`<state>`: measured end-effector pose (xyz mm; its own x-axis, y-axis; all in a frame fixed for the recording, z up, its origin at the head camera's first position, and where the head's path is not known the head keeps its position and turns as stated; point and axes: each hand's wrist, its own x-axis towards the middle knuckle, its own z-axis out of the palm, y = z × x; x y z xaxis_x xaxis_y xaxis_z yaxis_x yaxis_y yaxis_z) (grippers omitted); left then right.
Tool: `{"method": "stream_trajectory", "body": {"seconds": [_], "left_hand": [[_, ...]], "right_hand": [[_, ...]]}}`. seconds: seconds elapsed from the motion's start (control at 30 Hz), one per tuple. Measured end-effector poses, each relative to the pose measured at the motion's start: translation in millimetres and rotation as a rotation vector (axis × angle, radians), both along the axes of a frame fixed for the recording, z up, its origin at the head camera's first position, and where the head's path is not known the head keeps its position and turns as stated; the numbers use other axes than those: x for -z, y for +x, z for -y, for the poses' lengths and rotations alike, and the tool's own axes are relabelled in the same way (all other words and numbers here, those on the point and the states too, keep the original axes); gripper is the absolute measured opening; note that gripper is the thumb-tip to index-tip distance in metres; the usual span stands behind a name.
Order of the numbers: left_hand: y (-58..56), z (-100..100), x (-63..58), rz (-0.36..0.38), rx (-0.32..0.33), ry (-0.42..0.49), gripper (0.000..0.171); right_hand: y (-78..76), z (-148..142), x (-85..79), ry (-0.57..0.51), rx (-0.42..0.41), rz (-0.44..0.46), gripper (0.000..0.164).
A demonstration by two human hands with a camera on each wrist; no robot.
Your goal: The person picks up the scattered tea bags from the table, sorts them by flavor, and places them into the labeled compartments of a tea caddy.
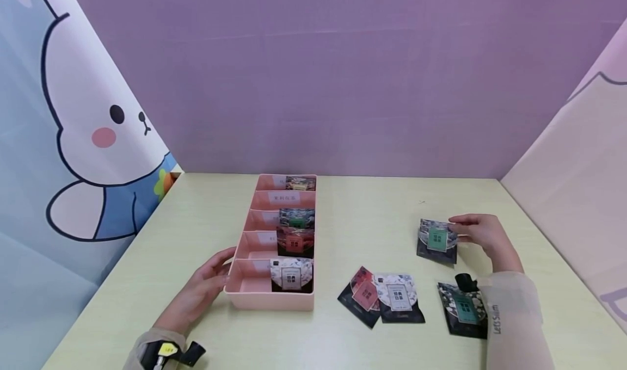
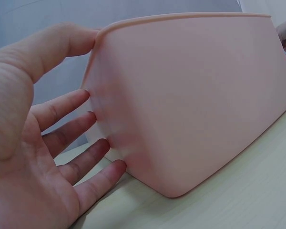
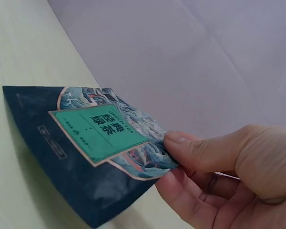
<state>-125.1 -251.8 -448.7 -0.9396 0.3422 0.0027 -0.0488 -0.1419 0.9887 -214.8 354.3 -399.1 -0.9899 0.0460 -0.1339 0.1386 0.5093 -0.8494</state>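
My right hand [image 1: 485, 239] pinches a corner of a green tea packet [image 3: 105, 138] between thumb and fingers, at the right of the table. The packet is dark blue with a green label and hangs tilted in the right wrist view. With fairly straight fingers, my left hand [image 1: 203, 285] touches the near left corner of a pink divided box [image 1: 269, 301]. In the left wrist view its thumb is at the rim and its fingertips rest on the side wall [image 2: 195, 100]. Inside the box stand a white packet [image 1: 291, 275], a red packet [image 1: 295, 242] and a green-labelled packet [image 1: 296, 218].
Right of the box, a red packet [image 1: 360, 299] lies partly under a white packet [image 1: 399, 299]. Another green-labelled packet [image 1: 462, 311] lies beside my right forearm. One more packet [image 1: 300, 183] sits in the box's rear compartment. A purple backdrop [image 1: 343, 87] stands behind the table.
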Motion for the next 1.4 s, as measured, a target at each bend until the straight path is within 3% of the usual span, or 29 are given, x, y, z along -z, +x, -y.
{"method": "stream_trajectory", "body": {"seconds": [0.23, 0.43, 0.8, 1.1, 1.4], "left_hand": [[-0.2, -1.8, -2.1, 0.025, -0.017, -0.025, 0.058], [-0.5, -0.7, -0.9, 0.0, -0.006, -0.016, 0.056], [-0.6, -1.0, 1.3, -0.015, 0.002, 0.004, 0.052], [-0.6, -1.6, 0.3, 0.004, -0.009, 0.004, 0.057], [-1.0, -1.8, -1.1, 0.027, -0.02, -0.018, 0.057]], "right_hand": [[-0.8, 3.6, 0.8, -0.047, 0.002, -0.034, 0.038], [-2.2, 9.7, 2.0, -0.066, 0.004, -0.068, 0.038], [-10.2, 26.7, 9.6, -0.194, 0.079, -0.111, 0.033], [-14.2, 40.6, 10.9, -0.256, 0.122, -0.147, 0.039], [-20.0, 57.4, 9.1, -0.431, 0.164, -0.178, 0.032]]}}
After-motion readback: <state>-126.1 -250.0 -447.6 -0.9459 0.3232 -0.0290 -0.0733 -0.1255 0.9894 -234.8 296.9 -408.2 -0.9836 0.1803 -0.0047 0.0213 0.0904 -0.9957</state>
